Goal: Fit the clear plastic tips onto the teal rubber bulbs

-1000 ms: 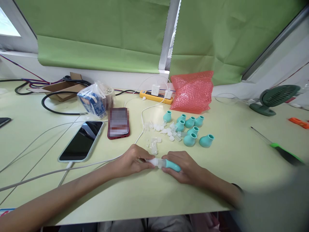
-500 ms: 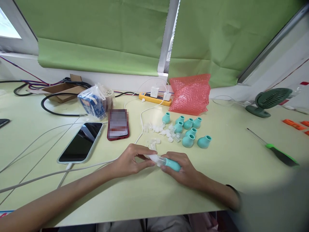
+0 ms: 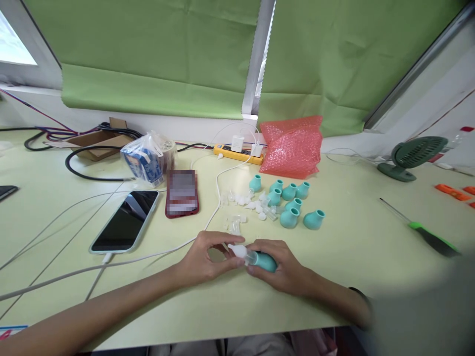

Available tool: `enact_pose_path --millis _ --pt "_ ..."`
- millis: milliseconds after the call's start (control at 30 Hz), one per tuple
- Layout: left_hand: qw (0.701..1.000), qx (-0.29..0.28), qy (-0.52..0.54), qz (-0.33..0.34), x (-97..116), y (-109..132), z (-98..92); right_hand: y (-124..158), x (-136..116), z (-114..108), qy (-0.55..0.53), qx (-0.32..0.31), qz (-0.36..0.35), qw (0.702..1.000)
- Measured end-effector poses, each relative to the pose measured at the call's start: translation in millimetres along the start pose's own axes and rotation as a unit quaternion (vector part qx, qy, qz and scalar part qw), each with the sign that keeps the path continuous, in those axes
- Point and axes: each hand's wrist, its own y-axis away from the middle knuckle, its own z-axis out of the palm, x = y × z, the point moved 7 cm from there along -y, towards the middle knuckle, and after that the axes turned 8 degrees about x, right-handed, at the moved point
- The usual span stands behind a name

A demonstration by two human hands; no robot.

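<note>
One aqua bulb (image 3: 266, 262) is held over the near part of the table (image 3: 208, 311), right? Which hand is it in?

The right hand (image 3: 284, 267). It's clamped round the bulb, no gap to be seen. A clear collar (image 3: 252, 257) is seated at the mouth, and a white tip (image 3: 237, 250) is carried on the end of that.

And the left hand (image 3: 210, 257)?

Thumb and index finger are held apart, with the tip between them. Whether it's being pinched can't be told from here, tbh.

How's the whole thing lined up?

Crosswise, slightly slanted: the tip is pointed left and a bit away from the table's near edge, into the left hand's gap. So that end is nearer the left hand, while the bulb is tucked into the right.

Anything past the hands?

Clear plastic pieces (image 3: 235, 228) are scattered just beyond, then small white pieces (image 3: 241, 200), with eight loose bulbs (image 3: 289, 218) grouped to the right. Further back, a yellow power strip (image 3: 227, 152) is parked beside a red bubble-wrap pouch (image 3: 293, 148).
</note>
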Motion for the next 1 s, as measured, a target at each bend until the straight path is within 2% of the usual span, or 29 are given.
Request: enact_pose_path --millis 100,167,267,333,467,533,633,700,800,1000 --pt "0.998 0.049 0.049 -0.003 -2 0 -10.2 -8 -8 -14 -0.017 0.063 -0.051 0.997" --pt "0.996 0.061 0.071 -0.007 -4 0 -13.9 -18 -13 -28 -0.036 0.12 -0.072 0.99" --pt "0.997 0.054 0.052 -0.021 -8 0 -12.8 -45 -15 -43 -0.034 0.158 -0.045 0.986" --pt "0.999 0.042 0.018 -0.029 -11 -1 -9.8 -69 -11 -47 -0.023 0.145 -0.004 0.989" --pt "0.997 0.035 -0.064 -0.015 -12 -2 -6.7 -119 3 -53 0.032 0.149 0.002 0.988" --pt "0.992 0.037 -0.118 0.024 -8 -3 -6.5 -141 18 -52 0.079 0.14 0.0 0.987" --pt "0.967 0.03 -0.217 0.127 2 -1 -3.6 -163 47 -43 0.139 0.109 0.004 0.984" --pt "0.938 0.006 -0.294 0.184 5 1 1.8 -171 68 -35 0.199 0.077 0.014 0.977" --pt "0.9 -0.039 -0.385 0.202 0 2 9.0 -174 92 -25 0.269 0.022 0.04 0.962" --pt "0.888 -0.083 -0.418 0.173 -12 0 12.8 -173 102 -25 0.304 0.008 0.047 0.952"
